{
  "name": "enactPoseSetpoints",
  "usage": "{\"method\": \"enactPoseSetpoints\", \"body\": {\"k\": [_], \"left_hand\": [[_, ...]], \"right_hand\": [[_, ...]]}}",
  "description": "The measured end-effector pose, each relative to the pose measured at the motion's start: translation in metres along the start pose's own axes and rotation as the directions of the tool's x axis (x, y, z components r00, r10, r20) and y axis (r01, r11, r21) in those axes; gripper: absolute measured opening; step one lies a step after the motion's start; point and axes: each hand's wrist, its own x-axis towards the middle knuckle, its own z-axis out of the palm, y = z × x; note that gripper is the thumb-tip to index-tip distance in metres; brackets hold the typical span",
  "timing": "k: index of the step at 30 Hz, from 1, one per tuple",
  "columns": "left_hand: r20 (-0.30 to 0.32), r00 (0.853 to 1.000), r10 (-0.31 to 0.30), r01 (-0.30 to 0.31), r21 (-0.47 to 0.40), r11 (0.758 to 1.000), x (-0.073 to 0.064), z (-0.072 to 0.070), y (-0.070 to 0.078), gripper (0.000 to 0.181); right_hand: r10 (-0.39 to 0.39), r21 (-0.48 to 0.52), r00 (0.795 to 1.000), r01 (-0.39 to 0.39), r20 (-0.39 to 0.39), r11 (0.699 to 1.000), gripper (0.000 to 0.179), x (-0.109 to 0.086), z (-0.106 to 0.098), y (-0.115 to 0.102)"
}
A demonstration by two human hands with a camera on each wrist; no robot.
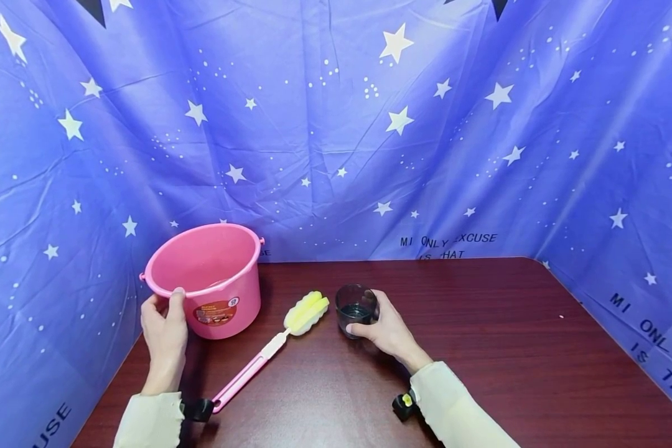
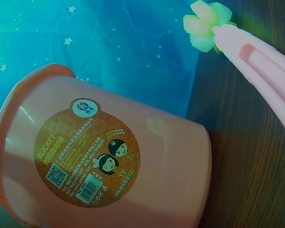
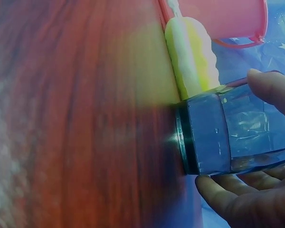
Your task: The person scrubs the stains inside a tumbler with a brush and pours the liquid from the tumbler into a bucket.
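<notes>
A pink bucket [image 1: 243, 305] with a round orange label [image 2: 88, 154] stands upright at the table's left. My left hand [image 1: 165, 339] grips its near rim, the thumb at the rim's edge. Right of centre, a dark see-through glass [image 1: 347, 308] is held by my right hand [image 1: 389, 330], thumb on one side and fingers round the other. In the right wrist view the glass [image 3: 237, 133] has its base at the tabletop; whether it touches, I cannot tell. A sponge bottle brush [image 1: 246, 376] with a pink handle and yellow-white head lies between both hands.
The dark red-brown wooden table [image 1: 481, 336] ends at a blue star-printed cloth [image 1: 313, 137] behind and on both sides. Black straps or devices sit at both wrists. The brush handle's end lies close to the left wrist device [image 1: 198, 410].
</notes>
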Motion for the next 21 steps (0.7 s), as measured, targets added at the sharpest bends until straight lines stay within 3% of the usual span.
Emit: {"method": "enactPoseSetpoints", "body": {"k": [21], "left_hand": [[0.033, 0.999, -0.025, 0.026, -0.005, 1.000, 0.0015, -0.0015, -0.0028, 0.058]], "right_hand": [[-0.013, -0.002, 1.000, 0.013, -0.022, 1.000, 0.078, 0.0004, 0.0026, 0.0021]]}}
